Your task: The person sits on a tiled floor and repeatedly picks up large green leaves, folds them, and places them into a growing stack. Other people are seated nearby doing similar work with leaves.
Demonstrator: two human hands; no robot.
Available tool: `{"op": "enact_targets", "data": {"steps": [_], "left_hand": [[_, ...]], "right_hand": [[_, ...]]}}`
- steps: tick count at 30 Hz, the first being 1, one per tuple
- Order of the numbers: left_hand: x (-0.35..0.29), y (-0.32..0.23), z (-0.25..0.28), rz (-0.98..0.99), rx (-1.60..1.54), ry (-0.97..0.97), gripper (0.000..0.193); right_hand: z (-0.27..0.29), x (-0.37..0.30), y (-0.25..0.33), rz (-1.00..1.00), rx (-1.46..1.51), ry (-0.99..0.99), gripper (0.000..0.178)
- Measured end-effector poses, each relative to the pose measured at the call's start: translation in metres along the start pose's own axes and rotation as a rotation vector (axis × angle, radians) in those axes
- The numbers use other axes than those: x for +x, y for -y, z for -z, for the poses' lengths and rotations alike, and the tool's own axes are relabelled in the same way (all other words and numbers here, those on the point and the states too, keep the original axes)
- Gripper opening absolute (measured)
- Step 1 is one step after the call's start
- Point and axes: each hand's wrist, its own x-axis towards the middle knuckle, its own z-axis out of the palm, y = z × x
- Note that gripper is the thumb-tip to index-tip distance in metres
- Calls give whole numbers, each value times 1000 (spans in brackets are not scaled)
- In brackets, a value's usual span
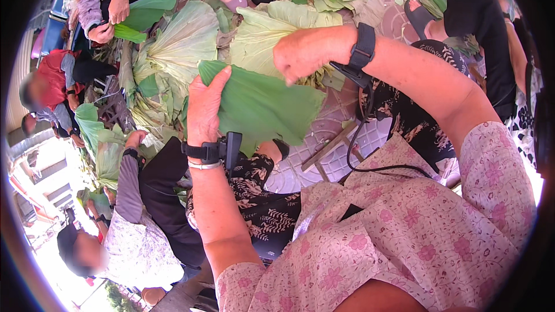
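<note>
Bright daylight, blown out to white at the lower left beyond the leaf [263, 107]; the fisheye bends edges into a dark rim, and faces are blurred.

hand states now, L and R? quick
Left hand: closed on the folded green leaf, gripping its left edge.
Right hand: fingers curled at the leaf's top edge; whether it grips the leaf cannot be told.

A folded leaf [260, 107] lies between both hands, above a leaf pile [185, 40].
</note>
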Motion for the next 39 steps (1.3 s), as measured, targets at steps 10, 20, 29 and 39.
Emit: {"op": "enact_targets", "data": {"steps": [10,20,29,39], "left_hand": [[5,-4,7,-62,-169,-76,14],[0,6,-29,-542,425,48,34],[3,3,-18,-396,107,-81,58],[12,34,-33,404,-235,377,92]], "right_hand": [[-7,-10,10,305,108,171,32],[-23,7,36,106,1084,-332,82],[16,1,-14,64,1135,-326,40],[54,-27,-20,194,1248,-339,33]]}}
